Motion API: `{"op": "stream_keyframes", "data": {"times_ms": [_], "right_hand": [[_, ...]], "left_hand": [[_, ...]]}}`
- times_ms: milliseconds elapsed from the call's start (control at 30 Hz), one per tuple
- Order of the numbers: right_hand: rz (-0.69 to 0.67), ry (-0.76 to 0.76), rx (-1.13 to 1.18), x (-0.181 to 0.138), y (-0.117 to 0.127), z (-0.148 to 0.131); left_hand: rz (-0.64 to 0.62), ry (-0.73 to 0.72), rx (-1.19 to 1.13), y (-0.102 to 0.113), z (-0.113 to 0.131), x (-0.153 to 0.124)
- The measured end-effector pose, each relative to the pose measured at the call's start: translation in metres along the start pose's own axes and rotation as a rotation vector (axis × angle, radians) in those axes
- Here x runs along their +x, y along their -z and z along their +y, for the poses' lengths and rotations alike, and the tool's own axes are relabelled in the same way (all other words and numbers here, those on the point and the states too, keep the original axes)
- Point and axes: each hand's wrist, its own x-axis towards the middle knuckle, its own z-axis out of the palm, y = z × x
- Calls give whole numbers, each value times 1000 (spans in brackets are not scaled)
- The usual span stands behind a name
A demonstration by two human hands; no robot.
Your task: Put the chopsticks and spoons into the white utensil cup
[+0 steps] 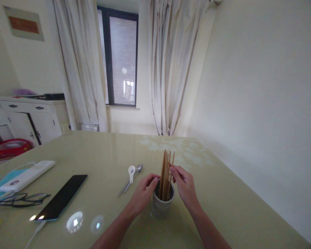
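A grey cup (pixel 162 209) stands upright on the table near its front, with several brown wooden chopsticks (pixel 165 176) in it. My left hand (pixel 144 192) is closed at the cup's left rim, its thumb against the edge and its other fingers partly hidden behind. On the right side, my right hand (pixel 182 180) pinches one chopstick (pixel 173 159) between thumb and fingers. That stick leans slightly away from the bunch, its lower end still inside the cup. Left of the cup lie metal spoons (pixel 139 168) and a white spoon (pixel 131 173), overlapping.
A black phone (pixel 63 197) with a cable lies on the left of the glossy table (pixel 106 148). Beyond it are glasses (pixel 24 199), a white power strip or similar device (pixel 28 176) and a blue mask-like sheet (pixel 5 183). A wall (pixel 261 103) runs along the right edge.
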Motion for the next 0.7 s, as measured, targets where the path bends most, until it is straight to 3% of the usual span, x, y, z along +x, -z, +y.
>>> {"op": "stream_keyframes", "data": {"times_ms": [200, 700], "right_hand": [[-37, -72, 51, 0, -3, 2], [-95, -36, 63, -3, -5, 0]], "left_hand": [[-6, 1, 76, 3, 4, 1], [-15, -11, 82, 1, -3, 2]]}}
